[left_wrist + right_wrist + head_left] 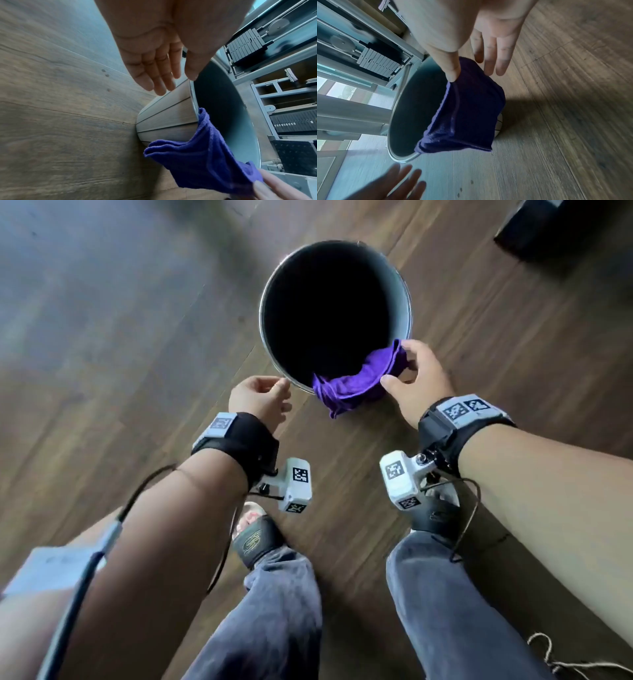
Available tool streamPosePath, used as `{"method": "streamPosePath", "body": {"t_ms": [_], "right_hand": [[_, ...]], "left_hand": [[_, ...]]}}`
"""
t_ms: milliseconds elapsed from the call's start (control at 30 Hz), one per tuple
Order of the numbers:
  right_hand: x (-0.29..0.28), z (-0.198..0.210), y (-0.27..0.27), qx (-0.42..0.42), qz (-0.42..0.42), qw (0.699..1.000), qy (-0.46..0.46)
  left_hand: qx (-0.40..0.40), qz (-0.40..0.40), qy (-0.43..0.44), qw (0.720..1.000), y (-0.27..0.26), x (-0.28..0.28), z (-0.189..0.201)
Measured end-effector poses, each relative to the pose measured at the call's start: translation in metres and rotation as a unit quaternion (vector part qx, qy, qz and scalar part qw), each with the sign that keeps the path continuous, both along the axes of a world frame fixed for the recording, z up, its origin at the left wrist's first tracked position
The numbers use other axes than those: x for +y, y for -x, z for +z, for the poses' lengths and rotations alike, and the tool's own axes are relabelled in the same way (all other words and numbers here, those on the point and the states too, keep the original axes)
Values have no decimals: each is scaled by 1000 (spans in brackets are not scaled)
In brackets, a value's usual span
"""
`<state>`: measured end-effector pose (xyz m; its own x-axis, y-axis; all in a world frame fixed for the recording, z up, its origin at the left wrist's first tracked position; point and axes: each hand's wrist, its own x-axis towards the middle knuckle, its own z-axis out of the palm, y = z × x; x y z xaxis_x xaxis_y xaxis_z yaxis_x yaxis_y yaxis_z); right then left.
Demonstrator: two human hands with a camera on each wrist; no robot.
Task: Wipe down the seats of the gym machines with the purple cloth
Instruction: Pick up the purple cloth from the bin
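**Desk:** What do we see on the gym floor?

**Photographer:** We look down on a metal bucket (pixel 399 285) standing on the wood-plank floor (pixel 120 337). The purple cloth (pixel 356 380) is draped over the bucket's near rim, part of it sagging inside the dark interior and part hanging down the outside wall.

**Desk:** And the hands?

**Photographer:** The right hand (pixel 419 378) pinches the cloth at its right end. In the right wrist view we see the thumb (pixel 452 70) pressed into the fabric while the other fingers (pixel 489 59) hang fairly straight behind it. The left hand (pixel 258 398) holds nothing. It hovers just left of the bucket's near rim, its fingers loose and lightly curled from overhead; from the left wrist camera the fingers (pixel 154 75) look nearly straight, with the thumb close to the rim. We cannot tell whether it touches the metal.

**Desk:** Anything else in the shot?

**Photographer:** We see both feet in dark slide sandals (pixel 255 539) and grey trousers (pixel 281 611) below the arms, each wrist strapped with a camera on a black band. In the wrist views, the grey frame of a gym machine (pixel 274 63) with a weight stack (pixel 247 43) stands beyond the bucket. No seat shows.
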<state>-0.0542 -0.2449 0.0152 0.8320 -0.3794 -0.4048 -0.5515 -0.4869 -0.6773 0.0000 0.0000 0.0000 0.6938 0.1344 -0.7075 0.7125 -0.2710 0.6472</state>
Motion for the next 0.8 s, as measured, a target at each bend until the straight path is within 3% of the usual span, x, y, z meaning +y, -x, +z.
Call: {"method": "streamPosePath", "body": {"t_ms": [267,400,567,800], "right_hand": [[5,2,-10,-5,-33,997,73],[2,41,-5,9,5,997,80],[-1,140,1,13,51,998,43],[-4,343,-3,-72,122,990,-3]], "left_hand": [[-2,-2,-14,1000,-9,-6,7],[-10,-63,-73,995,-1,3,42],[-36,-141,-105,984,8,10,135],[-141,-237,-90,957,16,-13,330]]}}
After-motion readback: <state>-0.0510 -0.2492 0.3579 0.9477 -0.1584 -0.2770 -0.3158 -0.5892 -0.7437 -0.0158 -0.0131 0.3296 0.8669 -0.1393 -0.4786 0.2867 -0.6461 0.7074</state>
